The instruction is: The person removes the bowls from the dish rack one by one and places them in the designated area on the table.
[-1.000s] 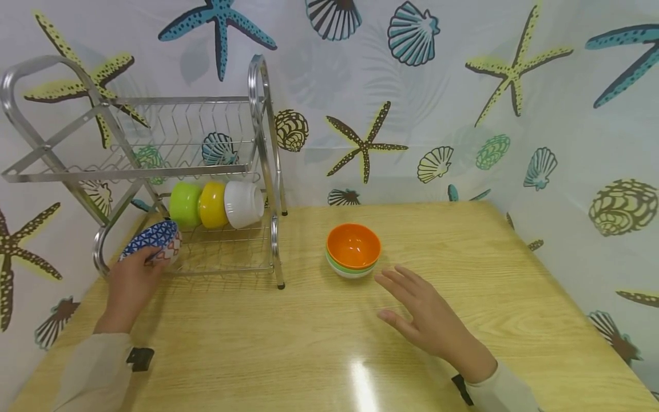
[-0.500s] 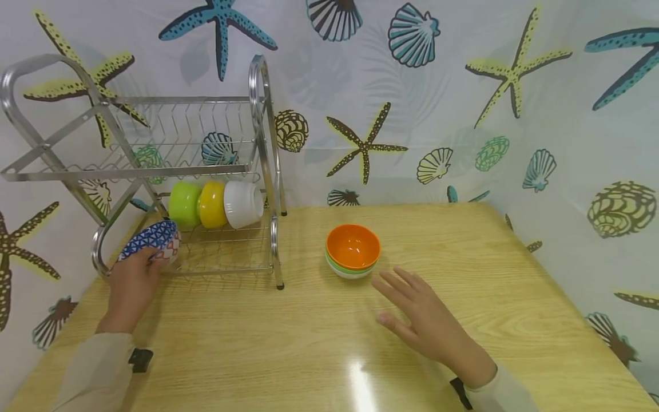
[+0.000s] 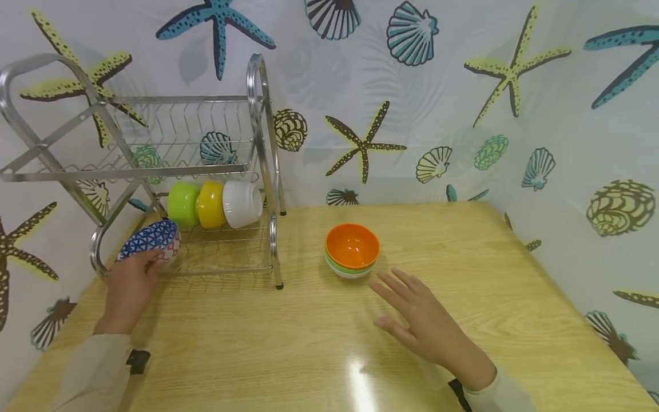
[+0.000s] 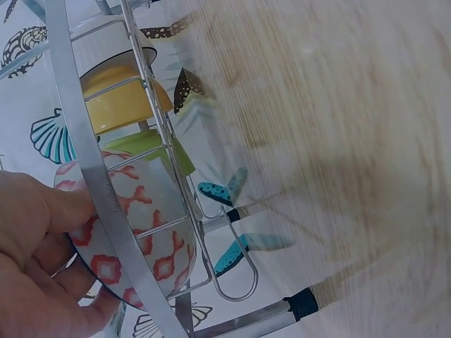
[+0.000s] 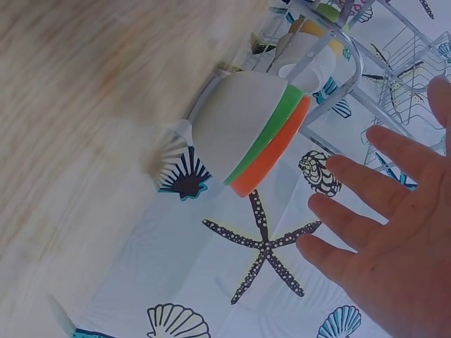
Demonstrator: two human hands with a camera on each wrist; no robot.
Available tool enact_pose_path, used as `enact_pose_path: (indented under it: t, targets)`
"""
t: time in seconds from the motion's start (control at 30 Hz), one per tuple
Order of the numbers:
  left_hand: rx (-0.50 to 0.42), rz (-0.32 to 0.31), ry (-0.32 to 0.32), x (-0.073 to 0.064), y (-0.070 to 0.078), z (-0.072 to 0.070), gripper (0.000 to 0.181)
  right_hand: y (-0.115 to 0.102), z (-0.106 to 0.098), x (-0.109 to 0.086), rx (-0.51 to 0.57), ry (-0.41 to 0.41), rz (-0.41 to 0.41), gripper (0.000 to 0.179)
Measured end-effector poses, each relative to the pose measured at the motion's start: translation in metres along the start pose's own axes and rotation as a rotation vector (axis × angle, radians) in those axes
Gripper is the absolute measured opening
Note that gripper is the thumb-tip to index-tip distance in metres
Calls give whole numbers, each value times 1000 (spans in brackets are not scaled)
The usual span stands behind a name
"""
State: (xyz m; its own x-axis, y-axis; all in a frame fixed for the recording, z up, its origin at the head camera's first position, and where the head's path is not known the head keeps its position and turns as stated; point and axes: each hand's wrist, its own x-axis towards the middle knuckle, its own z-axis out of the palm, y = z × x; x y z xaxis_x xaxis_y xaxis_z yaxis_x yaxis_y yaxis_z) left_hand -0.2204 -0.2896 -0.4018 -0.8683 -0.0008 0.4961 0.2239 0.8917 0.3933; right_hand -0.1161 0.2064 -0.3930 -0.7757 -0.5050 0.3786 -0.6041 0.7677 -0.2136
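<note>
In the head view my left hand grips a patterned bowl, blue triangles inside and red marks on white outside. The bowl stands tilted on its side at the left front of the rack's lower tier. In the left wrist view the thumb lies on the outside of the patterned bowl, with fingers by its rim. My right hand hovers over the table with spread fingers, holding nothing. Just beyond it sits a stack of bowls, orange on top, then green and white.
A two-tier metal dish rack stands at the left. On its lower tier a green bowl, a yellow bowl and a white bowl lie sideways in a row. A curtain with sea prints hangs behind the wooden table.
My right hand has drifted very slightly left toward the stack. The left hand and the patterned bowl stay where they were in the rack.
</note>
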Motion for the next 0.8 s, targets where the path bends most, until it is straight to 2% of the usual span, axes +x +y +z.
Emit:
enact_pose_path:
  t: [0.5, 0.8]
  targets:
    - [-27, -19, 11, -3, 4, -1, 22, 1, 2, -3, 21, -4, -6, 53]
    - [-46, 24, 89, -6, 8, -3, 22, -1, 0, -2, 14, -32, 7, 51]
